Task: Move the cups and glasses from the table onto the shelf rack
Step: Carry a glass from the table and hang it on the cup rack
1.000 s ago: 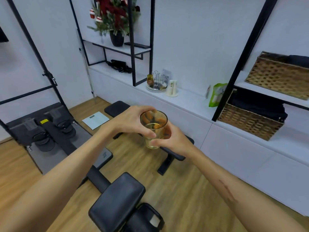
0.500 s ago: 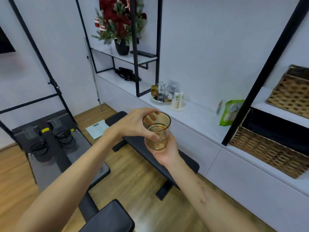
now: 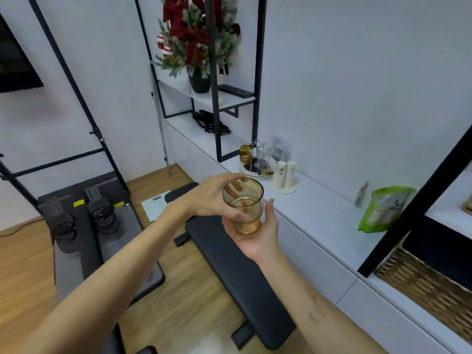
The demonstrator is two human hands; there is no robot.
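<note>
- An amber glass (image 3: 243, 210) is held upright in the air, out past the front edge of the long white worktop (image 3: 329, 223) and above a black padded bench (image 3: 237, 261) on the wood floor (image 3: 23, 264).
- The right hand (image 3: 258, 236) cups it from below, palm up, its grip curled round the narrower foot with the thumb (image 3: 269, 209) up the right side.
- The left hand (image 3: 212, 198) comes in from the left, its grip wrapped round the wider upper half, fingertips at the far rim.
- The glass is see-through, stepped in shape, wide at the mouth.
- Farther along the worktop, near the back edge, a round tray (image 3: 252, 172) carries a wire rack (image 3: 261, 157) and a second amber glass (image 3: 245, 154); white shakers (image 3: 284, 176) stand just beside it.
- A green bag (image 3: 383, 209) lies toward the right end; a woven basket (image 3: 421, 284) sits below a black frame post (image 3: 419, 200).
- A potted red-and-green arrangement (image 3: 196, 39) stands on an upper shelf (image 3: 217, 97).
</note>
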